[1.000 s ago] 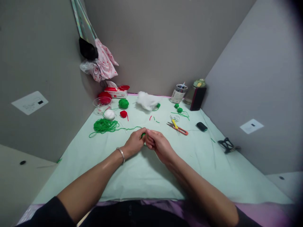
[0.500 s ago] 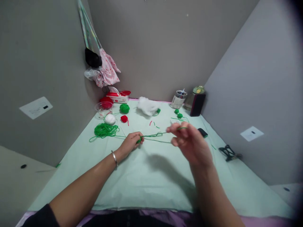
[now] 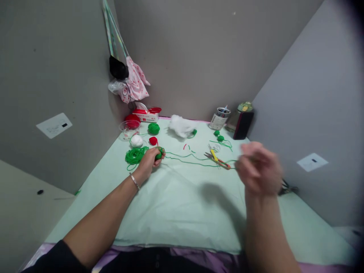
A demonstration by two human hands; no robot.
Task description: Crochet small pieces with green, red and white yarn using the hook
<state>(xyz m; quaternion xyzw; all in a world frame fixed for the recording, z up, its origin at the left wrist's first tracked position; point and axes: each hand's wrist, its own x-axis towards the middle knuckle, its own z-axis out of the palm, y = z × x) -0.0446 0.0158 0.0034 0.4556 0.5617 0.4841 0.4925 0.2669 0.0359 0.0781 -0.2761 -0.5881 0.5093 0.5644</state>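
Observation:
My left hand is closed around a small green yarn piece, part of which shows at the fingertips. Two strands of green yarn stretch from it across to the right. They end at my right hand, which is raised and blurred, its fingers curled in on the yarn. Beneath the strands lie scissors with orange handles and a yellow-handled tool. A loose tangle of green yarn rests just behind my left hand.
At the back are a green yarn ball, a white ball, a red piece, white stuffing and small green pieces. A can of pens and a bottle stand back right. Grey partitions enclose the table.
My right hand has drawn away to the right, lengthening the green strands. My left hand has shifted slightly left. The scissors and yellow-handled tool are now uncovered.

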